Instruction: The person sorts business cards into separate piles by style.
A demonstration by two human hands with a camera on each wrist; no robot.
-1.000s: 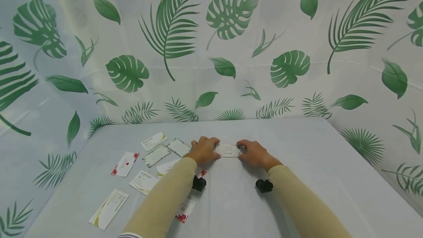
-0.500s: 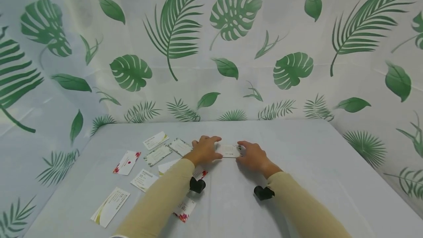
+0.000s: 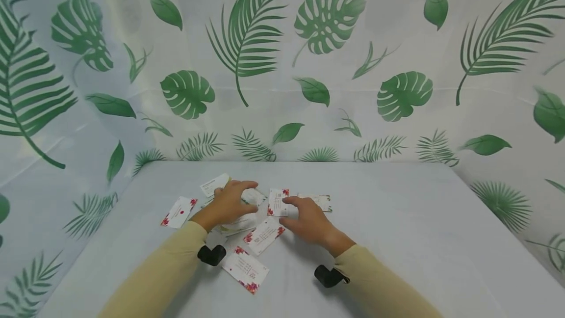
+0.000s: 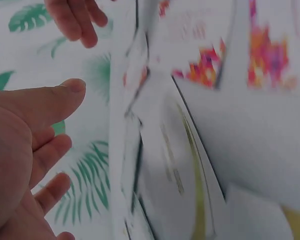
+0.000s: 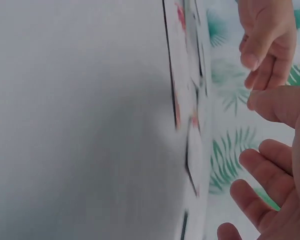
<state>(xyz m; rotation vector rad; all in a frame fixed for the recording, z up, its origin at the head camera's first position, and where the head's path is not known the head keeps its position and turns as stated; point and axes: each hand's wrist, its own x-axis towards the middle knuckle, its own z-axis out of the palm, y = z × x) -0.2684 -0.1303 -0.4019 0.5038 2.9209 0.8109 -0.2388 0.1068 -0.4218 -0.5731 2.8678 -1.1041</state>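
Several business cards lie scattered on the pale blue table (image 3: 397,220). My left hand (image 3: 231,203) hovers with spread, relaxed fingers over a cluster of cards (image 4: 180,170) at the left centre and holds nothing. My right hand (image 3: 304,217) is open beside it. Its forefinger reaches to the edge of a red-flowered card (image 3: 277,201), though contact is unclear. A green-bordered card (image 3: 317,201) lies just beyond the right hand. In both wrist views the fingers (image 5: 270,45) are loosely extended above the cards, and the picture is blurred.
More red-flowered cards lie near the forearms (image 3: 263,234) (image 3: 245,269), and one lies at the left (image 3: 178,211). A white card (image 3: 214,184) sits beyond the left hand. A leaf-print curtain (image 3: 282,63) closes off the back and sides. The right half of the table holds no cards.
Both hands let go of the green-bordered card they were holding at the centre and moved left. The left hand now hovers over the card cluster, and the right is at a red-flowered card.
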